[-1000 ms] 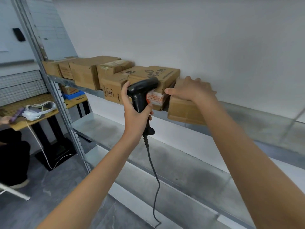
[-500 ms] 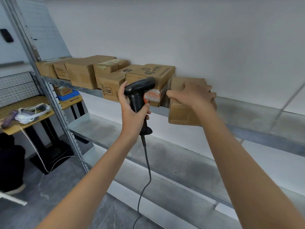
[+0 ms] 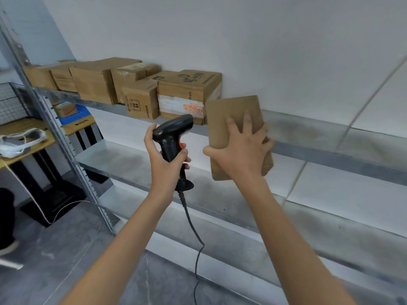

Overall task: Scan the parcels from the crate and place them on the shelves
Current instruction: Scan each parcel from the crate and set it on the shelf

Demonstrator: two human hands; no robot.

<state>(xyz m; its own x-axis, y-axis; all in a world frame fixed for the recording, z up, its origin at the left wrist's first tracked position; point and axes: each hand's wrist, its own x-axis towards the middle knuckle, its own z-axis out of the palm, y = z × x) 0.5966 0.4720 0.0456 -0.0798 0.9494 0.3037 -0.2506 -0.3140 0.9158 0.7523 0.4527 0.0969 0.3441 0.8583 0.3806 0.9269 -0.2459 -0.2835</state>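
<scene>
While my left hand (image 3: pixel 167 158) grips the scanner (image 3: pixel 172 137), my right hand (image 3: pixel 242 155) holds a brown parcel (image 3: pixel 233 113) against the shelf (image 3: pixel 308 150) edge, beside shelved boxes (image 3: pixel 132 84). Several look placed; this one isn't fully seated, and I can't see the crate.

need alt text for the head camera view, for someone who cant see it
A person's right hand holds a plain brown parcel tilted against the front edge of a metal shelf, beside a row of cardboard boxes. Their left hand grips a black corded barcode scanner just below that shelf.
</scene>
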